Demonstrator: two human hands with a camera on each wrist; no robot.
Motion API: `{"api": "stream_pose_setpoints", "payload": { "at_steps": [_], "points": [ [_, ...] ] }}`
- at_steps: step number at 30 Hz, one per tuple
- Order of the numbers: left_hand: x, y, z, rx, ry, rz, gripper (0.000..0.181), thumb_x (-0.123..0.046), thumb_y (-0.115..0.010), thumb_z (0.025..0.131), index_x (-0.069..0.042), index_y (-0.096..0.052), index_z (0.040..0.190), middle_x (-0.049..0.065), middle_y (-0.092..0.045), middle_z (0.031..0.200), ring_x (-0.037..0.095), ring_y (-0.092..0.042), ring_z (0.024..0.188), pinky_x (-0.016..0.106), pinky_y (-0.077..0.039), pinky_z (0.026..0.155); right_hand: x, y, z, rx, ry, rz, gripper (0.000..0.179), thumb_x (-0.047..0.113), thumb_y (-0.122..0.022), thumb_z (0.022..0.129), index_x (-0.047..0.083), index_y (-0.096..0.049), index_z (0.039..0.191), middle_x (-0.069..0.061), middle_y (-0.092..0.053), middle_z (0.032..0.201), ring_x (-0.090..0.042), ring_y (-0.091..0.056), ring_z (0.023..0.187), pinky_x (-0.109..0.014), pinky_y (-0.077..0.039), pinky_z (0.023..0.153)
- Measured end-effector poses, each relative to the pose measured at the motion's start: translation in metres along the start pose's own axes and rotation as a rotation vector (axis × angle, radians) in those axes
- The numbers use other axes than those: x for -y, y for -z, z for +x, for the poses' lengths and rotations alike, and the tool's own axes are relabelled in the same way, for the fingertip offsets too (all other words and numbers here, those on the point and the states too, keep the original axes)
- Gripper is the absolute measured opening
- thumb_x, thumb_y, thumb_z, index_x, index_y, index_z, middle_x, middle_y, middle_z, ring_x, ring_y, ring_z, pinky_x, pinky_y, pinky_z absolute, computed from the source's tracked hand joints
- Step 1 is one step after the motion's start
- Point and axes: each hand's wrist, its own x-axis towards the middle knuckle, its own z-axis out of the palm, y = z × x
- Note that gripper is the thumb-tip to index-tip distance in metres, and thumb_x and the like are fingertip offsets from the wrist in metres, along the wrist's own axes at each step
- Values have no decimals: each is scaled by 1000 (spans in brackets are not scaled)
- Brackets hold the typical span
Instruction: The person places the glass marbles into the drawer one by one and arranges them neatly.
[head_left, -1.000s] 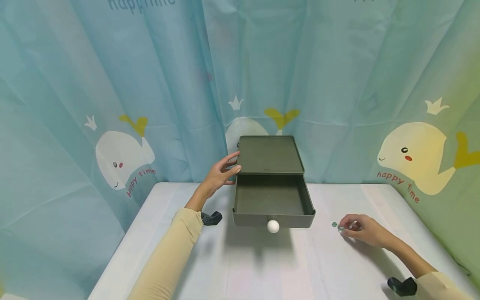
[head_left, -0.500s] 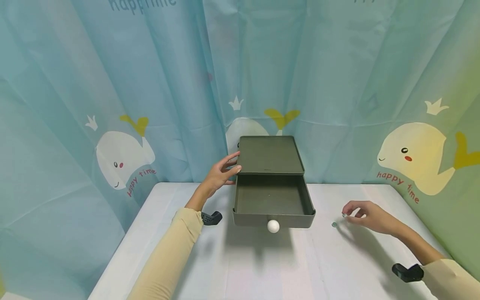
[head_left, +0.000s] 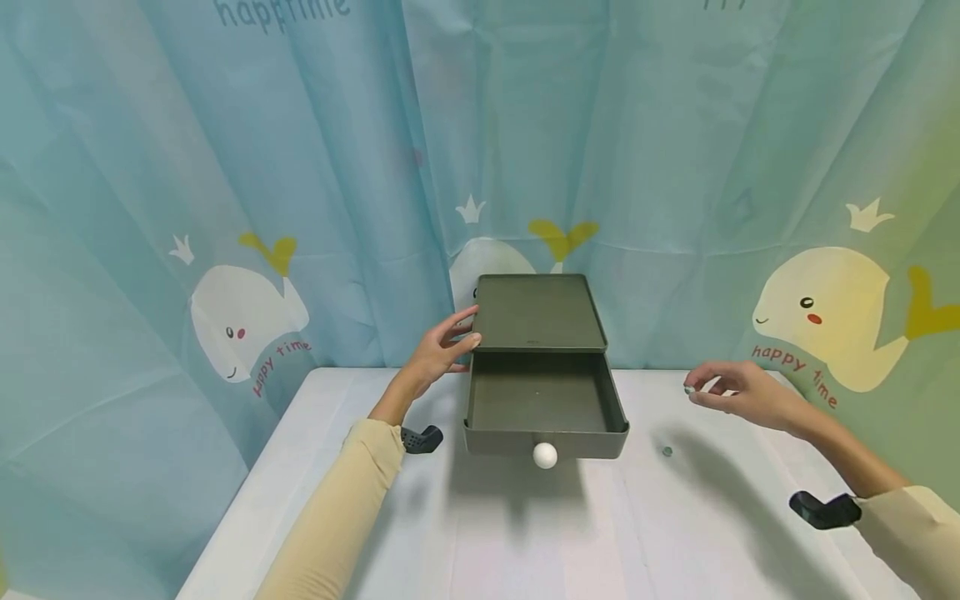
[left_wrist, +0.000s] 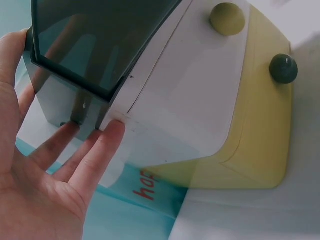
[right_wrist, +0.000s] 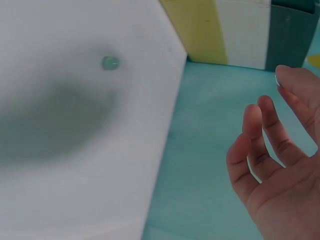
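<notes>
A small drawer cabinet [head_left: 536, 312] with a dark green top stands at the back of the table. Its top drawer [head_left: 540, 396] is pulled out, with a white knob [head_left: 545, 456] in front. My left hand [head_left: 431, 358] touches the cabinet's left side, fingers fairly straight and spread; in the left wrist view, fingertips [left_wrist: 117, 127] meet its white part. My right hand [head_left: 738, 393] is raised above the table at the right, pinching a small green piece [head_left: 688, 389] between thumb and fingers. Another small round green piece [head_left: 667, 451] lies on the table below it.
Lower white and yellow drawers show in the left wrist view, with a yellow knob [left_wrist: 227, 19] and a green knob [left_wrist: 283, 68]. A whale-print curtain [head_left: 660, 167] hangs behind the white table [head_left: 525, 550].
My right hand has picked up one green piece from the table and lifted it up and away, toward the back. The other piece and my left hand have stayed put.
</notes>
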Motion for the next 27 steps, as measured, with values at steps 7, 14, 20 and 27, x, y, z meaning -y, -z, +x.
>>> {"api": "stream_pose_setpoints", "payload": {
  "at_steps": [7, 14, 20, 27],
  "points": [
    [0, 0, -2, -3, 7, 6, 59, -32, -65, 102, -35, -43, 157, 12, -37, 161, 32, -46, 143, 55, -53, 100, 19, 15, 9, -17, 2, -31, 9, 22, -75, 96, 22, -73, 105, 3, -72, 104, -12, -66, 86, -29, -53, 68],
    [-1, -2, -3, -14, 16, 0, 59, -31, -65, 102, -34, -44, 157, 12, -37, 161, 32, -45, 143, 56, -53, 100, 28, 24, 15, -30, 46, -39, 12, 16, -75, 96, 21, -72, 106, 3, -71, 103, -11, -67, 83, -27, -53, 68],
    [-1, -3, -1, -17, 18, 0, 57, -30, -65, 102, -36, -45, 156, 11, -39, 160, 31, -47, 141, 55, -53, 100, 38, 33, 20, -65, 93, -51, 14, 10, -76, 94, 20, -73, 104, 2, -71, 103, -12, -67, 82, -25, -52, 67],
    [0, -2, 0, -9, 5, -2, 58, -30, -64, 103, -34, -43, 157, 12, -37, 161, 32, -47, 141, 56, -53, 100, 55, 48, 26, -85, 82, -49, 15, 10, -78, 93, 18, -73, 105, 3, -70, 102, -11, -66, 81, -25, -52, 66]
  ]
}}
